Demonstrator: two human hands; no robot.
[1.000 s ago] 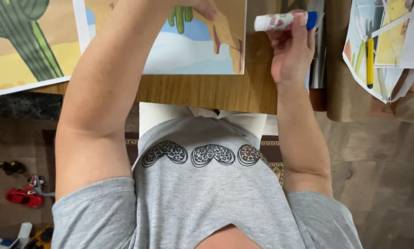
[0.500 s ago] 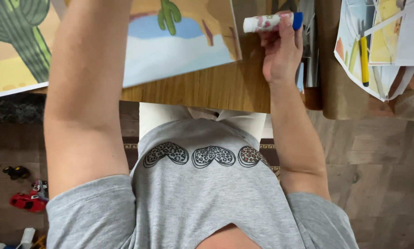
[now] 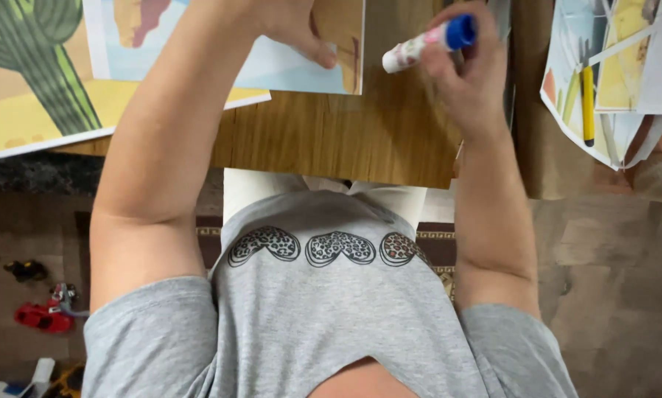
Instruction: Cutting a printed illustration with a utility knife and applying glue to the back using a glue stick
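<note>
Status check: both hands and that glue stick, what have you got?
Right hand gripping glue stick, blue cap on, above wooden table. Left hand pressing desert picture flat. Nothing between them.

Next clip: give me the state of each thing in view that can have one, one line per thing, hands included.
Glue stick: held off the table, tilted, blue cap on.
Right hand: closed around the glue stick.
Left hand: resting on the desert picture, thumb pressing it down.
Desert picture: flat on the wooden table, overlapping the cactus picture.
Cactus picture: flat, its near edge past the table edge.
Yellow pen: lying on loose papers, untouched.
</note>
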